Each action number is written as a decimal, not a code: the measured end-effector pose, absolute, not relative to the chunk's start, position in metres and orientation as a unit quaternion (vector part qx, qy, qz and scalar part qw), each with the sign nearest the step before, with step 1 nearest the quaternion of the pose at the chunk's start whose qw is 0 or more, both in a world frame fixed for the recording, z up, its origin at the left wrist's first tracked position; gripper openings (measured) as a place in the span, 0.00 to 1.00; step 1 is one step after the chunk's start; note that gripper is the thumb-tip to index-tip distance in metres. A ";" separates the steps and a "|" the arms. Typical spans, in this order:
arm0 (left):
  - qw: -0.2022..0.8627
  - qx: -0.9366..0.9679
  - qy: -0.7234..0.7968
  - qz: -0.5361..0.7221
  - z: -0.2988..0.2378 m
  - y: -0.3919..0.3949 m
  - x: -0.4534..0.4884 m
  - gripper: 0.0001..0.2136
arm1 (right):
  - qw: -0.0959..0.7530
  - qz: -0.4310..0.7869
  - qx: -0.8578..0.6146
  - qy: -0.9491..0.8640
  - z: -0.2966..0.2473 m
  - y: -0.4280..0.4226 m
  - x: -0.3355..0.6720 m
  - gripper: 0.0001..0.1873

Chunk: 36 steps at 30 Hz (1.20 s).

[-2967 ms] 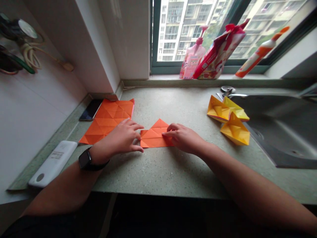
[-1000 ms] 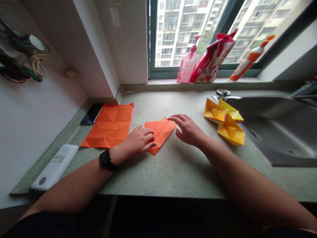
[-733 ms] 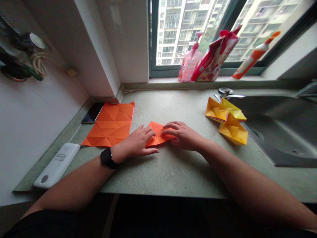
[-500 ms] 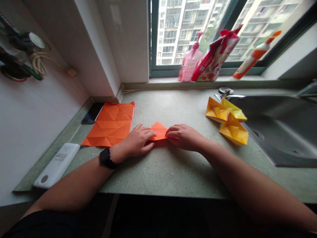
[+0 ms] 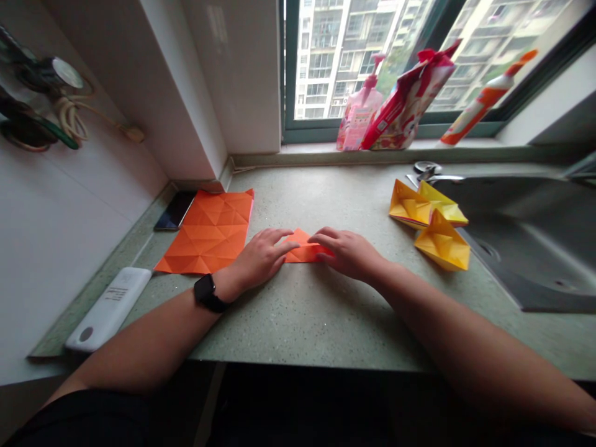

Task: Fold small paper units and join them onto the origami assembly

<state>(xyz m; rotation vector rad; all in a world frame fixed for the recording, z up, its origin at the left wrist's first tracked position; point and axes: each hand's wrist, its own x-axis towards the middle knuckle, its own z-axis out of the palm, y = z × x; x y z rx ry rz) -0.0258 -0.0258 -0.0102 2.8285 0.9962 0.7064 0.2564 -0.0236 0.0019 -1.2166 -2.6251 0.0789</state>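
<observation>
A small folded piece of orange paper [image 5: 305, 253] lies on the counter between my hands, with a pointed top and a straight band along its front edge. My left hand [image 5: 265, 253] holds its left end, thumb laid over the band and index finger stretched behind it. At the right end, my right hand [image 5: 347, 253] has its thumb in front and its fingers curled over the top, partly hiding the paper. A creased orange sheet [image 5: 212, 233] lies flat just left of my left hand.
Yellow folded paper pieces [image 5: 442, 242] stand at the right beside the metal sink [image 5: 535, 248]. A phone [image 5: 174, 211] and a white power bank [image 5: 109, 307] lie on the left. A pink pump bottle [image 5: 358, 118], red bag [image 5: 410, 102] and orange-white bottle [image 5: 479, 105] stand on the sill.
The paper's front edge now shows as a flat, straight band. My left thumb has moved up onto the paper, and my right fingers have lifted slightly and spread.
</observation>
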 end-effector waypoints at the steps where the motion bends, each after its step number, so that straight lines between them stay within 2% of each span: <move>1: 0.014 0.923 0.314 0.222 -0.010 -0.025 -0.025 0.15 | 0.124 0.021 -0.412 -0.902 0.001 -0.023 0.256 0.14; 5: 0.019 0.947 0.253 0.195 -0.010 -0.024 -0.021 0.12 | 0.138 0.004 -0.419 -0.897 -0.004 -0.022 0.250 0.07; 8: 0.040 0.952 0.243 0.181 -0.011 -0.024 -0.020 0.12 | 0.151 0.015 -0.437 -0.887 -0.008 -0.023 0.243 0.08; 12: 0.046 0.951 0.257 0.163 -0.013 -0.024 -0.022 0.13 | 0.127 0.036 -0.458 -0.879 -0.010 -0.024 0.240 0.10; 19: 0.067 0.950 0.270 0.141 -0.014 -0.025 -0.025 0.14 | 0.085 0.087 -0.528 -0.840 -0.006 -0.014 0.271 0.34; 24: 0.089 0.949 0.281 0.114 -0.007 -0.028 -0.027 0.15 | 0.050 0.089 -0.530 -0.842 -0.001 -0.001 0.312 0.39; 28: 0.099 0.948 0.284 0.109 0.001 -0.033 -0.027 0.16 | 0.069 0.072 -0.509 -0.855 0.011 0.000 0.326 0.37; 32: 0.104 0.947 0.283 0.111 0.004 -0.035 -0.026 0.16 | 0.186 0.085 -0.467 -0.860 0.029 -0.015 0.299 0.32; 34: 0.106 0.950 0.277 0.100 0.003 -0.035 -0.025 0.17 | 0.184 0.092 -0.457 -0.865 0.030 -0.026 0.277 0.26; 36: 0.105 0.952 0.272 0.090 0.001 -0.034 -0.023 0.17 | 0.148 0.093 -0.448 -0.877 0.026 -0.037 0.257 0.26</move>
